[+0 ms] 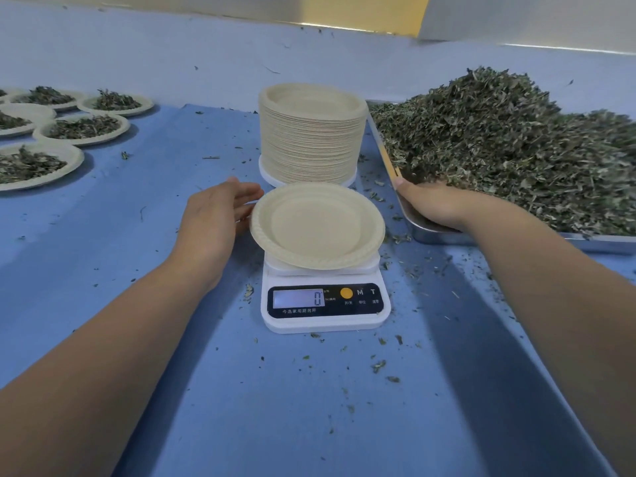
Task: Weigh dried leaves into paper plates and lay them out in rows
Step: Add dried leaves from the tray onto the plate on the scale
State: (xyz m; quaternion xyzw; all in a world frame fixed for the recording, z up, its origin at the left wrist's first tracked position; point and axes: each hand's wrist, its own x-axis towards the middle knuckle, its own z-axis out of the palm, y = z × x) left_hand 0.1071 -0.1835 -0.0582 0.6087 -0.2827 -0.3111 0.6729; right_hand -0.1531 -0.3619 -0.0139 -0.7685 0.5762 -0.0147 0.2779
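we have one empty paper plate (316, 225) sitting on the scale (325, 297), whose display reads 0, with our left hand (213, 215) just left of the scale, fingers straight and relaxed at the plate's left rim, gripping nothing. our right hand (433, 204) is right of the scale in the near corner of the metal tray (426, 235), its fingers sunk under the heap of dried leaves (509, 146), so we cannot tell whether they are closed on any. behind the scale a stack of plates (311, 132) stands, filled plates (82, 127) lie well off to its far left, and leaf crumbs (378, 366) litter the blue table (137, 235) around it.
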